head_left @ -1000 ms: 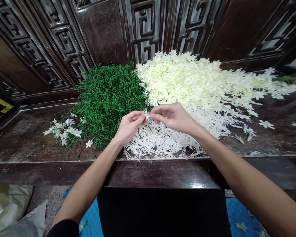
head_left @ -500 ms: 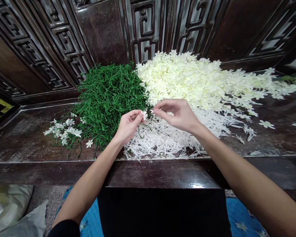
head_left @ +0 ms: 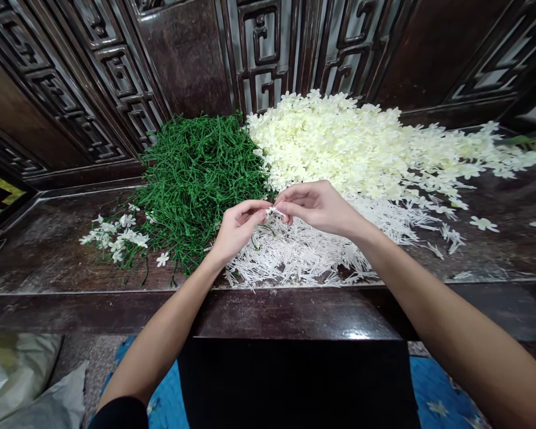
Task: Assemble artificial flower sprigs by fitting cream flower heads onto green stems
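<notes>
My left hand (head_left: 237, 226) and my right hand (head_left: 316, 206) meet fingertip to fingertip above a dark wooden table (head_left: 53, 250). Both are closed in a pinch on one small white artificial flower piece (head_left: 273, 210) between them. A green stem hangs down from my left hand. Directly below the hands lies a heap of thin white plastic stamens (head_left: 304, 253). Behind it are a pile of green stems (head_left: 196, 173) and a large pile of cream flower petals (head_left: 348, 146).
Several finished white flowers on green stems (head_left: 114, 235) lie at the left of the table. Loose petals (head_left: 482, 223) are scattered at the right. A carved dark wooden screen (head_left: 259, 47) stands behind. A blue cloth (head_left: 161, 399) and grey bags (head_left: 22, 375) lie below the table's edge.
My right hand drew slightly away from the left half a second ago, then came back. Now its fingertips touch the left hand's again at the small white piece.
</notes>
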### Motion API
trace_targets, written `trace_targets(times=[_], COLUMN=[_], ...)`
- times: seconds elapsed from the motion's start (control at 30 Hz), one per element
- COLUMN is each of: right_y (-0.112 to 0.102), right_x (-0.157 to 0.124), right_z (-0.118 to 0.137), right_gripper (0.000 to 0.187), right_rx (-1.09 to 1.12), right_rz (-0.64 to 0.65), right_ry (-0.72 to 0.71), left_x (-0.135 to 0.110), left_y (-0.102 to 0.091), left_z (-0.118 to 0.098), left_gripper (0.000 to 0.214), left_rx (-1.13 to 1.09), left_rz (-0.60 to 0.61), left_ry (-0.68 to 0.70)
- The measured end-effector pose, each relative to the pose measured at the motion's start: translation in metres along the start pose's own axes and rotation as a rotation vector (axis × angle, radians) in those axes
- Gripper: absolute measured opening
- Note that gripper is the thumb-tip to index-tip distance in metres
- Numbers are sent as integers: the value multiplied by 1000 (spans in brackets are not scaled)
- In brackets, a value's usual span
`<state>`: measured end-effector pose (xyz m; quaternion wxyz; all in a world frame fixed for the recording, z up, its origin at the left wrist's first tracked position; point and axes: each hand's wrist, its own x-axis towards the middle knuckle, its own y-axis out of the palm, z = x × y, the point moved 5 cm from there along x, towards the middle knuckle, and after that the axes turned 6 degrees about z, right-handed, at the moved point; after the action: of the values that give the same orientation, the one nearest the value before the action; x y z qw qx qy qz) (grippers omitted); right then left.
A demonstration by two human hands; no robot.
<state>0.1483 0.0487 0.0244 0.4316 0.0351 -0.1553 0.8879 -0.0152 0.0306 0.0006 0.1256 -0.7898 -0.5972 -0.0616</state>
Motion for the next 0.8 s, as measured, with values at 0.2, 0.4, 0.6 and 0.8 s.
trace_targets(times=[0.2,0.4,0.6,0.8], right_y=[0,-14,-4,4], right_x=[2,0,-1,-4], right_z=[4,9,12,17], right_gripper=[22,20,18,17], right_rx=[-69,-189,-229,-320], right_rz=[7,-229,-151,-232], right_ry=[-7,-42,-64,-201], left_x=[-1,-1,0,3], left_y=[2,0,-6,-7], left_z=[-2,3,9,22], left_gripper=[16,13,19,24], left_rx=[92,180,-135,-572], left_rz=[8,-8,-66,-119], left_ry=[48,-4,-81,-210])
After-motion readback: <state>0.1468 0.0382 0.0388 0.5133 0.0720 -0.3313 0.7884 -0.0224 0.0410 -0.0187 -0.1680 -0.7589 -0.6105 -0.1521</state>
